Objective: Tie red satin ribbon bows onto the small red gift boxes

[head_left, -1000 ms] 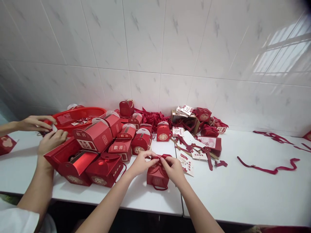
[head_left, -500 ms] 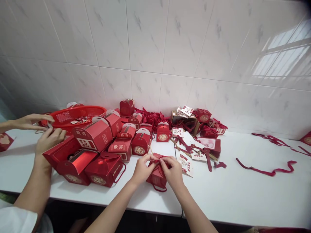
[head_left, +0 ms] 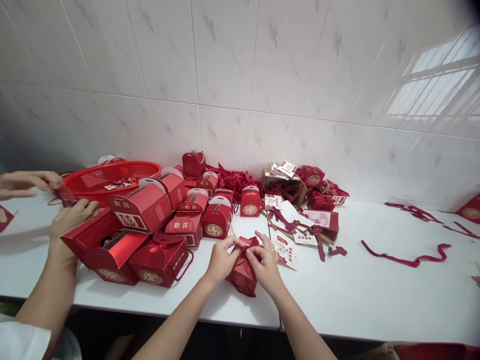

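Observation:
A small red gift box [head_left: 242, 279] stands on the white table in front of me, with a dark red ribbon [head_left: 248, 245] bunched in a bow on its top. My left hand [head_left: 222, 257] pinches the ribbon from the left, thumb against forefinger. From the right, my right hand [head_left: 265, 257] pinches the same ribbon, its other fingers raised. Both hands hide part of the bow and the box's top. Just right of them lies a white printed card [head_left: 285, 251].
Several red boxes [head_left: 183, 227] are piled to my left, beside a red plastic basket [head_left: 150, 169]. A co-worker's hands [head_left: 71, 217] work there. Tangled ribbon [head_left: 240, 181] lies by the wall. An open carton [head_left: 296, 187] holds cards and ribbon; a loose ribbon [head_left: 412, 262] lies right.
My fingers have shifted on the ribbon, which now stands up as loops above the box. My right fingers have lifted. The co-worker's far hand has moved left, drawing something from the near one.

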A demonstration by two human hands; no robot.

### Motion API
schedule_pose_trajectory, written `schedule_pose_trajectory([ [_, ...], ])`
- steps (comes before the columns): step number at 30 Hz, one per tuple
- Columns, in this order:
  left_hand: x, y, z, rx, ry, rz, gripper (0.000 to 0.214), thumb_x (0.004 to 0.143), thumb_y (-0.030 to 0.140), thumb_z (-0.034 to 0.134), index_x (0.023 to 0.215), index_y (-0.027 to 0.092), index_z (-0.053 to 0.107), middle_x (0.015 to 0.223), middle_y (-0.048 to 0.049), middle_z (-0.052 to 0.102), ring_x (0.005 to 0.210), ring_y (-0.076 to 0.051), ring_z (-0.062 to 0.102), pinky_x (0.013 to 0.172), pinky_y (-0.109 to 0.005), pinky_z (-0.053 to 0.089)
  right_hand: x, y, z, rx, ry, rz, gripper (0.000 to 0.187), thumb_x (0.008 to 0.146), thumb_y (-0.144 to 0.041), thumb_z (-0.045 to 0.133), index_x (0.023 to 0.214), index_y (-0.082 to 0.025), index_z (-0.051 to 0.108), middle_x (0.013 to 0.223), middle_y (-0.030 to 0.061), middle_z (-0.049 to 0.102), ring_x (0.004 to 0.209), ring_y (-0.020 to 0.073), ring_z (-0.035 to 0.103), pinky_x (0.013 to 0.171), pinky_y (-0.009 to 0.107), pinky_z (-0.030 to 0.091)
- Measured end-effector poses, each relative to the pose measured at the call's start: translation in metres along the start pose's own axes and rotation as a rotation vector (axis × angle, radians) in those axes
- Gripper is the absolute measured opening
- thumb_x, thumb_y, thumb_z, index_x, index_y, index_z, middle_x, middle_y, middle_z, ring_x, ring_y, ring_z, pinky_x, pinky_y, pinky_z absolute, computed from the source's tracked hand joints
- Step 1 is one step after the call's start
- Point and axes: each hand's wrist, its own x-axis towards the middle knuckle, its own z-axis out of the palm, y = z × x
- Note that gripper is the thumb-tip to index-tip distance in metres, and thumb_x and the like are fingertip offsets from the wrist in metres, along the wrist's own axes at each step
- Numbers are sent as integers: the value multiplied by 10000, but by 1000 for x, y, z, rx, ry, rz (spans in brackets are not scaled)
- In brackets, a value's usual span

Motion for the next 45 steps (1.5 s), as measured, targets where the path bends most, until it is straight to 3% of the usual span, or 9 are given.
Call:
schedule_pose_trajectory([
  [7, -3, 0, 4, -14, 97, 60, 132, 804, 265, 587, 915, 194, 602, 907, -47, 609, 905, -178, 609, 823, -330, 514, 0, 4, 4, 296, -21, 72, 266, 797, -400, 570, 714, -200, 725, 1387, 112, 465, 1303, 299, 367, 1078, 470, 251],
  [12, -10, 1, -3, 151, -46, 103, 156, 810, 321, 607, 816, 206, 713, 934, -73, 614, 963, -214, 583, 905, -389, 456, -4, -2, -2, 310, -66, 119, 295, 793, -431, 578, 785, -191, 748, 1333, 138, 517, 1272, 295, 426, 1064, 445, 297],
  [16, -7, 1, -9, 75, -105, 24, 189, 807, 311, 602, 728, 194, 728, 900, -75, 658, 899, -207, 616, 861, -364, 477, -8, -4, -19, 235, -154, 41, 336, 861, -423, 493, 839, -202, 746, 1153, 126, 648, 1177, 265, 531, 978, 425, 406],
  [23, 0, 15, -21, 225, -222, 147, 121, 808, 254, 603, 778, 219, 716, 854, -54, 699, 954, -225, 563, 899, -387, 431, -9, -5, -51, -142, -123, -239, 155, 815, -216, 537, 900, -205, 666, 861, 64, 706, 826, 221, 641, 775, 372, 476],
  [28, 3, 26, -27, 318, -324, 194, 135, 843, 239, 553, 817, 211, 682, 891, -53, 677, 950, -218, 540, 878, -364, 429, -6, -27, -72, -230, -361, -148, 221, 813, -339, 592, 999, -220, 589, 577, -33, 613, 556, 168, 577, 559, 277, 439],
  [30, 4, 27, -29, 336, -341, 209, 136, 849, 245, 547, 808, 210, 672, 898, -53, 670, 952, -215, 537, 876, -356, 425, 1, -30, -75, -248, -402, -148, 322, 820, -393, 586, 1080, -204, 570, 621, -19, 618, 538, 158, 556, 531, 271, 433],
  [35, 7, 26, -32, 394, -368, 264, 143, 851, 264, 552, 780, 220, 669, 879, -40, 668, 932, -209, 527, 880, -350, 408, 26, -19, -61, -212, -479, -413, 465, 821, -242, 594, 1277, -225, 503, 1126, 87, 634, 903, 192, 610, 798, 340, 488],
  [39, 7, 25, -36, 475, -352, 281, 161, 840, 316, 569, 749, 227, 667, 868, -38, 648, 921, -216, 514, 855, -351, 403, 30, -13, -50, -198, -481, -568, 338, 863, -148, 504, 1167, -250, 609, 962, 61, 664, 882, 180, 605, 804, 324, 478],
  [45, 13, 24, -47, 678, -291, 303, 197, 827, 344, 564, 698, 221, 645, 844, -35, 654, 923, -231, 507, 832, -363, 391, 23, -13, -58, -402, -476, -758, 413, 815, -62, 467, 1018, -322, 715, 747, 24, 580, 683, 154, 525, 644, 254, 437],
])
